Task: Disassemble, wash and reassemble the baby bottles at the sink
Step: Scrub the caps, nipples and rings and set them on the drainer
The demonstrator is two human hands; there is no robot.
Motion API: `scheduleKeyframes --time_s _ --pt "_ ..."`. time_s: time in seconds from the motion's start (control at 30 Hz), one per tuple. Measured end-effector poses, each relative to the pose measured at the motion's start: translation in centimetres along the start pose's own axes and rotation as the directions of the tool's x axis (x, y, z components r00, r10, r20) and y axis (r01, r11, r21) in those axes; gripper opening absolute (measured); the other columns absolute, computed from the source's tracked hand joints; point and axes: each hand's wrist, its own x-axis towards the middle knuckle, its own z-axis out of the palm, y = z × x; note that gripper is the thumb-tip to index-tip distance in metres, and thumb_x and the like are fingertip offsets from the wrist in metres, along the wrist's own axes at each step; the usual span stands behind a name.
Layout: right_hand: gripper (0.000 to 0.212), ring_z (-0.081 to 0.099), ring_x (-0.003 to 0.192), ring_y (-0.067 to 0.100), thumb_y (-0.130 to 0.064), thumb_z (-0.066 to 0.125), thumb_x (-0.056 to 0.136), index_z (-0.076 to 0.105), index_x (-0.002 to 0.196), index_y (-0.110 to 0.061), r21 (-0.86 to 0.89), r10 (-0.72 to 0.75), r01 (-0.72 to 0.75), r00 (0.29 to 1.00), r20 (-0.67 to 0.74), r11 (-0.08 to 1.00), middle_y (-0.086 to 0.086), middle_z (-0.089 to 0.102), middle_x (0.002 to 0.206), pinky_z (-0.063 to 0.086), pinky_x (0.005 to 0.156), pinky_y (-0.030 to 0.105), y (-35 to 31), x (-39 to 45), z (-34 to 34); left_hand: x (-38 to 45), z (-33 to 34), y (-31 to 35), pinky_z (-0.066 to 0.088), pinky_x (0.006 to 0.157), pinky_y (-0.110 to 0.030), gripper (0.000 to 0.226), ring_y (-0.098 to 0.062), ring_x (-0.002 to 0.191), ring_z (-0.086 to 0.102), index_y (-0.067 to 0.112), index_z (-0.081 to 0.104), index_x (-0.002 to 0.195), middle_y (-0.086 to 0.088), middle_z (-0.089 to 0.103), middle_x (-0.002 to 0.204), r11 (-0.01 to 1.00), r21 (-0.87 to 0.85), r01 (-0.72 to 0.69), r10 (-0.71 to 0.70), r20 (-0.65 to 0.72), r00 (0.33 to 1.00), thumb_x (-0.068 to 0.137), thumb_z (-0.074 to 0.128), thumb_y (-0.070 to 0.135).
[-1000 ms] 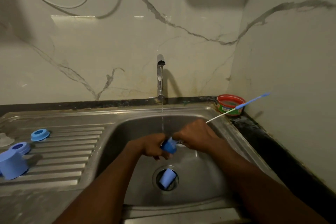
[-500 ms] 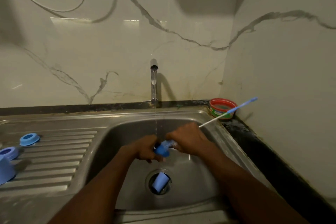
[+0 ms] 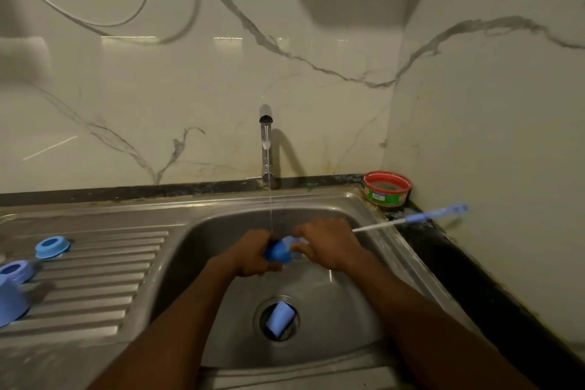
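both hands scrub a blue bottle part (image 3: 277, 253) under running water.

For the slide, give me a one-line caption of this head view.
Left hand holds a blue bottle part under the running tap while the right hand works a long brush into it.

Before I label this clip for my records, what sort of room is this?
Most likely a home kitchen: a steel sink with a ridged draining board, a running tap against marble-look wall tiles, and a tub that may hold dish soap in the corner.
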Motion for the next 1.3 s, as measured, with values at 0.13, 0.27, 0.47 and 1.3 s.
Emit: scheduleKeyframes --time_s 0.13,0.27,0.47,1.3 --pt "0.038 0.054 0.042 0.010 -0.048 0.047 0.104 0.056 0.107 -0.011 0.602 0.375 -0.668 0.744 0.553 0.437 0.005 0.068 0.067 0.044 0.049 0.021 -0.5 1.4 1.4 0.9 -0.2 -0.1 0.041 0.109 -0.031 0.056 -0.018 0.124 0.053 0.022 0.055 0.136 -0.002 0.054 0.138 0.995 0.095 -0.041 0.067 -0.296 0.953 0.086 0.079 0.026" --pt "0.030 0.067 0.102 0.022 -0.033 0.055 0.101 0.066 0.123 -0.014 -0.063 0.413 -0.410 0.883 0.222 0.910 0.006 0.069 0.117 0.052 0.086 0.032 1.2 0.1 -0.5 1.3 -0.1 -0.8 0.048 0.106 -0.035 0.051 -0.019 0.114 0.057 0.021 0.058 0.130 -0.005 0.043 0.138 0.975 0.043 0.218 -0.187 -0.373 0.909 0.084 0.080 0.020" --pt "0.030 0.061 0.063 0.011 -0.037 0.056 0.100 0.068 0.113 -0.013 -0.065 0.386 -0.396 0.825 0.412 0.916 0.002 0.072 0.095 0.048 0.068 0.027 1.6 -1.0 -0.2 1.6 0.2 -0.5 0.052 0.098 -0.037 0.053 -0.020 0.117 0.058 0.023 0.056 0.130 -0.003 0.055 0.134 0.949 0.208 0.236 -0.160 -0.326 0.932 0.083 0.081 0.024" --pt "0.031 0.070 0.067 0.013 -0.049 0.052 0.100 0.061 0.110 -0.021 0.149 0.255 -0.318 0.909 0.331 0.936 0.001 0.072 0.083 0.051 0.057 0.024 1.3 1.3 3.3 3.1 2.0 -1.2 0.047 0.094 -0.029 0.054 -0.017 0.114 0.056 0.021 0.052 0.132 -0.005 0.057 0.129 0.986 -0.093 0.136 -0.164 -0.452 0.877 0.088 0.074 0.045"
